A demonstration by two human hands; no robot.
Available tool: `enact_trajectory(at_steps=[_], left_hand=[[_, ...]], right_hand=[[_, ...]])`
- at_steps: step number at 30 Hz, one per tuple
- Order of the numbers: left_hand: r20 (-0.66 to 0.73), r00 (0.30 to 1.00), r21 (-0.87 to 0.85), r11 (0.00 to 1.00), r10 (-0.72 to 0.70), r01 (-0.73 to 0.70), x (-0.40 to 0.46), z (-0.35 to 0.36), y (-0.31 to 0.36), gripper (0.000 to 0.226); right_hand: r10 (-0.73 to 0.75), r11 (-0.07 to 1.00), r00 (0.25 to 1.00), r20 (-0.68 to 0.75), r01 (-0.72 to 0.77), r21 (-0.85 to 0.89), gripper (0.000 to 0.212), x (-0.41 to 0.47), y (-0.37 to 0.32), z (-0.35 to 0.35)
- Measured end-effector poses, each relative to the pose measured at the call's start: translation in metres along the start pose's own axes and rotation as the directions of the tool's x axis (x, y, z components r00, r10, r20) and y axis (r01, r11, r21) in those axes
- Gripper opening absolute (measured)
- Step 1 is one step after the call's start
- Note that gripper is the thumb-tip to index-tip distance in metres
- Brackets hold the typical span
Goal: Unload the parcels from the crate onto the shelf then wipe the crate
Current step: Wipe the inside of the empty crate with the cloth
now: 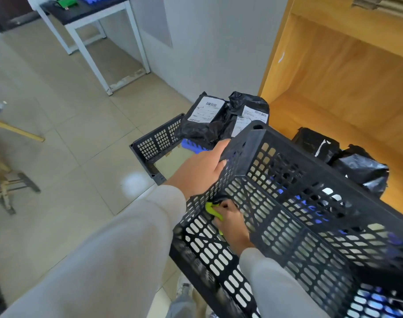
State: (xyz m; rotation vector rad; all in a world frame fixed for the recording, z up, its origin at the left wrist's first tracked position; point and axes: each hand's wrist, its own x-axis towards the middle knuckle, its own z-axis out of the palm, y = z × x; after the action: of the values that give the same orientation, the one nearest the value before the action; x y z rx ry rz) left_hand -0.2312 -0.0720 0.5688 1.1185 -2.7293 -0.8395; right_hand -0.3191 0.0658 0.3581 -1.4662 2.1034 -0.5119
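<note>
two crates, four parcels, one cloth

You wear a loose, pale grey long-sleeved top of soft, smooth fabric. The left sleeve fills the frame from 7 o'clock towards the centre and ends in a plain cuff at the wrist of your bare left hand. The right sleeve, at 5 o'clock, ends likewise at your bare right hand.

Crate cut off at right and bottom edges; cloth mostly hidden; parcel labels unreadable
</note>
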Motion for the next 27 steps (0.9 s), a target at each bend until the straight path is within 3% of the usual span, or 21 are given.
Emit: enact_trajectory(at_steps=[3,11,15,23,27], left_hand=[[0.004,1.0,-0.002,1.0,-0.002,0.002,-0.002,-0.002,0.002,0.054],[0.005,1.0,-0.013,1.0,-0.011,0.011,-0.002,-0.003,0.003,0.053],[0.011,1.0,-0.012,1.0,-0.021,0.021,-0.001,-0.002,0.002,0.053],[0.007,1.0,-0.012,1.0,-0.016,0.016,0.001,-0.001,0.001,0.052],[0.001,1.0,0.012,1.0,-0.013,0.013,0.002,0.0,0.0,0.053]], right_hand=[[-0.059,0.998,0.989,0.132,0.063,-0.024,0.035,-0.015,-0.012,0.011],[-0.319,0.947,0.925,0.206,0.317,0.043,0.035,-0.036,-0.03,0.028],[-0.422,0.893,0.869,0.258,0.448,-0.051,0.039,-0.036,-0.024,0.022],[-0.517,0.751,0.78,0.352,0.611,-0.25,0.044,-0.005,-0.006,-0.012],[-0.468,0.758,0.821,0.327,0.563,-0.329,0.057,0.014,0.022,-0.033]])
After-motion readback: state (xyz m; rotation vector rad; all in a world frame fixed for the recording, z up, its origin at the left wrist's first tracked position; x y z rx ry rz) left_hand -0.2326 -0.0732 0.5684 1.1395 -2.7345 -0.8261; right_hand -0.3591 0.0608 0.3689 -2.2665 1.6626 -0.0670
